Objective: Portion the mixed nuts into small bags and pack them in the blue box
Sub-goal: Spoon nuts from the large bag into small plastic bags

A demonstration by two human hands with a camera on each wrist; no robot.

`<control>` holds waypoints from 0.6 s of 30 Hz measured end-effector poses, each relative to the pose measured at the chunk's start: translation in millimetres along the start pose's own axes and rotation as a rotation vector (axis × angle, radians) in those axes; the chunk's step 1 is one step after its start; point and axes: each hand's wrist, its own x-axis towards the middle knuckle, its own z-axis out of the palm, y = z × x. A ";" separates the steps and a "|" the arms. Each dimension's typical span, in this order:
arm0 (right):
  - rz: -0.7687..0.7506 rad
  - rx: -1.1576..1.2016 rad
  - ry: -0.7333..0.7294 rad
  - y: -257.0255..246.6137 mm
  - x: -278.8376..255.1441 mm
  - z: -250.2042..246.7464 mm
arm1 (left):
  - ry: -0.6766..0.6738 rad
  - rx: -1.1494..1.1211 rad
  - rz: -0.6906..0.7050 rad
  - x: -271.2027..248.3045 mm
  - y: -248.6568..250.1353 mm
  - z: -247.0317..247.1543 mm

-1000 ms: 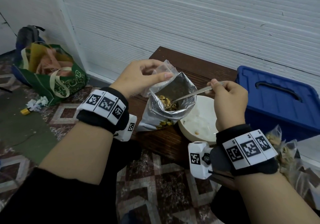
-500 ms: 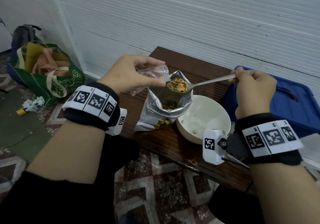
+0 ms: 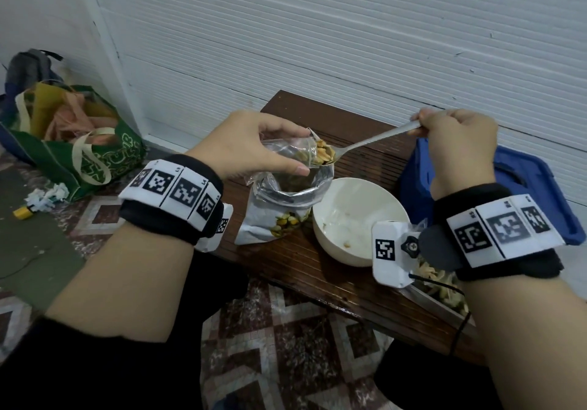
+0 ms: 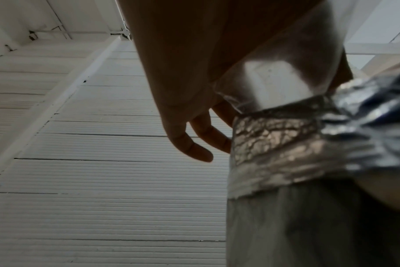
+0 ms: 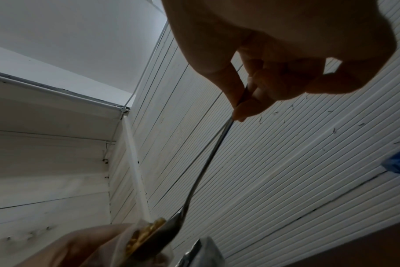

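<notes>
I see two hands at work above one dark wooden counter. My landmark is the single white bowl, nearly bare inside, on the counter. Left of the bowl and touching it stands one foil nut pouch, mouth open. Above that pouch my left hand holds one small clear bag, thumb and fingers curled round its open mouth. My right hand, above and right of the bowl, pinches the handle end of one metal spoon; its fingers are clenched on the handle. The spoon's tip, heaped with mixed nuts, sits at the clear bag's mouth. Right of the bowl lies one blue box, lid on. Near the bowl's right, partly behind my wrist, filled bags of nuts lie; their number I cannot count. Far left of the bowl, one green tote bag sits on the floor.
</notes>
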 end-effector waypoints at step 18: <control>-0.389 0.288 -0.051 -28.0 -21.6 6.1 | 0.221 -0.068 -0.053 3.7 -10.5 -4.0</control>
